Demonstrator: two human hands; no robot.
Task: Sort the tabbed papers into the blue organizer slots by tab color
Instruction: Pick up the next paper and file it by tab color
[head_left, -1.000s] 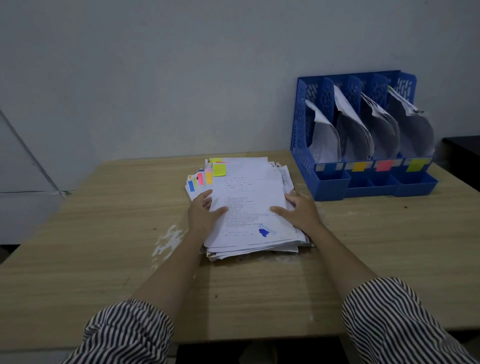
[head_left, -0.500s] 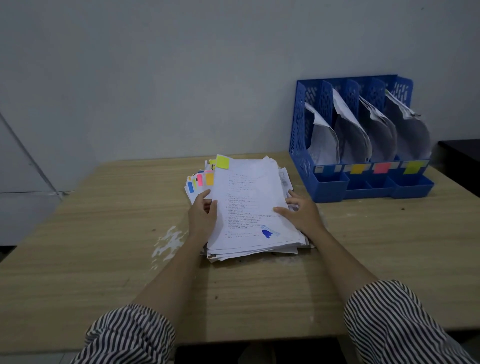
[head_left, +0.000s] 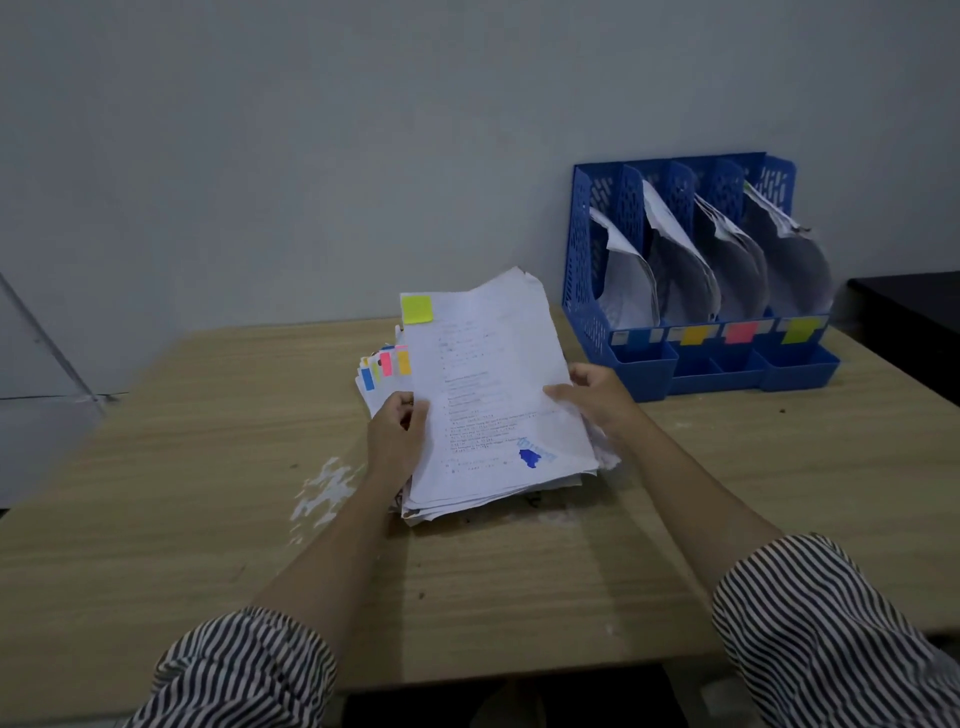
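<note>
Above the stack of tabbed papers (head_left: 483, 483), near the middle of the wooden table (head_left: 208, 467), the top sheet (head_left: 488, 384) tilts upward with its far edge raised. The left hand (head_left: 397, 434) pinches its left margin, thumb over the face; the right hand (head_left: 597, 400) is closed on its right edge, fingers curled beneath. A yellow-green tab (head_left: 416, 308) marks the sheet's upper left corner, so it likely belongs in the rightmost slot of the blue organizer (head_left: 696, 270), whose front label (head_left: 799, 329) looks the same colour. To file it well, the sheet should come fully free of the pages under it, stay fairly flat, and enter top edge first behind the curled papers already standing there. A pale scuffed patch (head_left: 324, 483) mars the tabletop left of the stack; a plain grey wall (head_left: 311, 156) stands behind.
</note>
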